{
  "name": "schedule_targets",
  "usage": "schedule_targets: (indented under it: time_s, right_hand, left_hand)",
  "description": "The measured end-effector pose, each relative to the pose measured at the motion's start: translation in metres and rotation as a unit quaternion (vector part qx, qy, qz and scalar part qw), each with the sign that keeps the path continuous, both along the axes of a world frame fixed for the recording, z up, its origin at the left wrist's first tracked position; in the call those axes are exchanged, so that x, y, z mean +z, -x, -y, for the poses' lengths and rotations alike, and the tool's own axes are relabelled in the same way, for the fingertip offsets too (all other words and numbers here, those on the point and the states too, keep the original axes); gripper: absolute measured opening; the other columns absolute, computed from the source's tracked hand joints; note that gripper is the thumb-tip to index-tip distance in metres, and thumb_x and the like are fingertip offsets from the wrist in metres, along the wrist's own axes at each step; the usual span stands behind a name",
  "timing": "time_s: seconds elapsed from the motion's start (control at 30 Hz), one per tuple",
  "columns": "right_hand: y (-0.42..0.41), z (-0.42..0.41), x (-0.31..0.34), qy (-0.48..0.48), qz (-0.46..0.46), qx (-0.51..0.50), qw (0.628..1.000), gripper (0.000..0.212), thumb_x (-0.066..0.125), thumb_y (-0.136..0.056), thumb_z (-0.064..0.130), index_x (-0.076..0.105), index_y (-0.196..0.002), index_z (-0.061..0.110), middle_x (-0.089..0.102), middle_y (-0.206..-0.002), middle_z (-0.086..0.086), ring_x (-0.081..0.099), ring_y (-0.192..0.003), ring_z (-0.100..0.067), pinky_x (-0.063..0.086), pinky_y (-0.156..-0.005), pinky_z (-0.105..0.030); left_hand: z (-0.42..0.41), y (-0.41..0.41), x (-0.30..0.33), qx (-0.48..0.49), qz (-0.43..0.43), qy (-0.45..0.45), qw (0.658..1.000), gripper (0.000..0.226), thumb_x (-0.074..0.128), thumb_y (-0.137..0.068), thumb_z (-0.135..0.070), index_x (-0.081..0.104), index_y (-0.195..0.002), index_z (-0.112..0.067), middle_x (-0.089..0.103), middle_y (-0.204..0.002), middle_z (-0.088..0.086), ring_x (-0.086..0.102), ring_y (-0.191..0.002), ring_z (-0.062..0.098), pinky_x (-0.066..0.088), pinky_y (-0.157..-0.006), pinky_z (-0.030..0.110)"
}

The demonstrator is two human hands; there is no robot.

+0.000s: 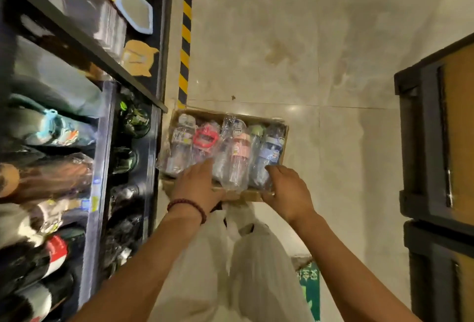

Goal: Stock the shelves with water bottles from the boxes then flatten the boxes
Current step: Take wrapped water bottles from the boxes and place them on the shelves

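While the load hangs over open floor, here is the picture.
Box: the cardboard box (252,196) sits low in the aisle, just beside the shelves (96,142), its near edge in both hands.
Bottles: five or so wrapped water bottles (232,152) lie side by side, some jutting past the near rim.
Left hand (197,188): fingers extended over the bottles, thumb hidden below, seemingly clamping the edge.
Right hand (288,190): fingers curled over the near corner, gripping.
Risk: a tilt forward likely sends slick wrappers sliding out.
Cause: an edge-only hold, shallow walls.
Also: white bags (256,265) hang below and could snag.
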State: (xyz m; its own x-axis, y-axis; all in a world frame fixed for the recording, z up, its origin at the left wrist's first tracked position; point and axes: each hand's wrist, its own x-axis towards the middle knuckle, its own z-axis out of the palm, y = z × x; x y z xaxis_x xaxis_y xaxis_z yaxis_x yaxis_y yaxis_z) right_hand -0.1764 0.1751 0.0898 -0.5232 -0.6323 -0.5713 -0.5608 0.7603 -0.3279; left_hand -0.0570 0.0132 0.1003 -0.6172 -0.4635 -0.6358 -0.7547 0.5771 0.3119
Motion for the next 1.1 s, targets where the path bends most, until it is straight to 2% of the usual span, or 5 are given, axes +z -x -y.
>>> schedule_targets:
  time_s: [0.17, 0.63, 0.8, 0.93, 1.1]
  right_hand:
    - [0.04, 0.015, -0.075, -0.056, 0.075, -0.131, 0.987, 0.06, 0.067, -0.083, 0.029, 0.044, -0.135, 0.01, 0.053, -0.129, -0.014, 0.048, -0.118, -0.033, 0.044, -0.092, -0.037]
    - [0.059, -0.005, -0.306, -0.062, 0.165, -0.378, 0.909, 0.049, 0.074, -0.076, 0.023, 0.053, -0.118, 0.011, 0.065, -0.105, -0.011, 0.064, -0.093, -0.029, 0.042, -0.071, -0.027]
    - [0.053, -0.005, -0.348, -0.026, 0.147, -0.438, 0.887, 0.068, 0.078, -0.072, 0.028, 0.048, -0.131, 0.014, 0.06, -0.122, -0.006, 0.059, -0.11, -0.026, 0.045, -0.082, -0.028]
    - [0.05, 0.001, -0.371, 0.025, 0.134, -0.516, 0.846, 0.085, 0.083, -0.051, 0.047, 0.052, -0.124, 0.016, 0.064, -0.113, 0.0, 0.063, -0.101, -0.018, 0.051, -0.076, -0.024]
    - [0.045, 0.002, -0.385, 0.068, 0.114, -0.569, 0.811, 0.069, 0.088, -0.062, 0.021, 0.039, -0.111, 0.018, 0.055, -0.106, -0.001, 0.057, -0.092, -0.018, 0.052, -0.077, -0.029]
  left_hand:
    - [0.019, 0.04, -0.078, 0.042, 0.044, -0.069, 0.996, 0.072, 0.071, -0.077, -0.042, 0.037, -0.138, -0.025, 0.051, -0.133, 0.001, 0.049, -0.12, 0.023, 0.045, -0.097, 0.041]
    - [-0.013, 0.099, -0.294, 0.183, 0.116, -0.167, 0.962, 0.091, 0.078, -0.067, -0.049, 0.027, -0.135, -0.018, 0.046, -0.135, 0.01, 0.049, -0.12, 0.03, 0.047, -0.096, 0.042]
    - [-0.026, 0.098, -0.327, 0.239, 0.106, -0.166, 0.951, 0.095, 0.08, -0.066, -0.048, 0.019, -0.135, -0.024, 0.049, -0.119, 0.0, 0.053, -0.104, 0.025, 0.048, -0.089, 0.035]
    - [-0.026, 0.094, -0.336, 0.271, 0.069, -0.152, 0.948, 0.094, 0.082, -0.067, -0.039, 0.022, -0.138, -0.023, 0.045, -0.092, -0.013, 0.047, -0.089, 0.015, 0.042, -0.078, 0.026]
    - [-0.022, 0.087, -0.343, 0.303, 0.044, -0.174, 0.936, 0.093, 0.086, -0.063, -0.032, 0.029, -0.136, -0.025, 0.051, -0.1, -0.01, 0.051, -0.096, 0.016, 0.044, -0.082, 0.028]
